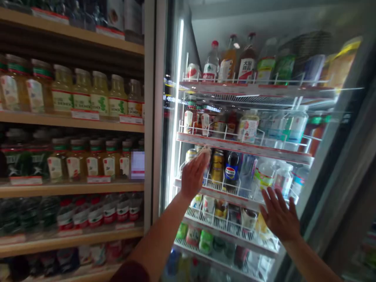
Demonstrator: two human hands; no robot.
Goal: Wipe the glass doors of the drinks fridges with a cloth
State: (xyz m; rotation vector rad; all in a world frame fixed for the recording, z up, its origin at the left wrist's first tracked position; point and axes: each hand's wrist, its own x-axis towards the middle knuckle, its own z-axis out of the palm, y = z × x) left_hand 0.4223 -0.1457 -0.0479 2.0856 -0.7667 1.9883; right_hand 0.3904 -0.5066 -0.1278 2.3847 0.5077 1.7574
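Note:
My left hand (194,174) is raised in front of the drinks cooler's glass door (223,103), at the height of its middle shelves. Its fingers lie close together, and a pale, blurred patch (208,152) shows at their tips; I cannot make out what it is. Lower and to the right, my right hand (280,215) has its fingers spread, with nothing in it. Whether either palm touches the glass I cannot tell. Behind the glass near my left hand stand a gold can (217,166) and a dark bottle with a blue label (232,168).
Wire-fronted shelves (243,147) inside the cooler carry bottles and cans. A bright light strip (178,86) runs down its left side. At left, wooden shelves (58,118) hold rows of juice bottles (100,94). A metal post (151,117) divides the two.

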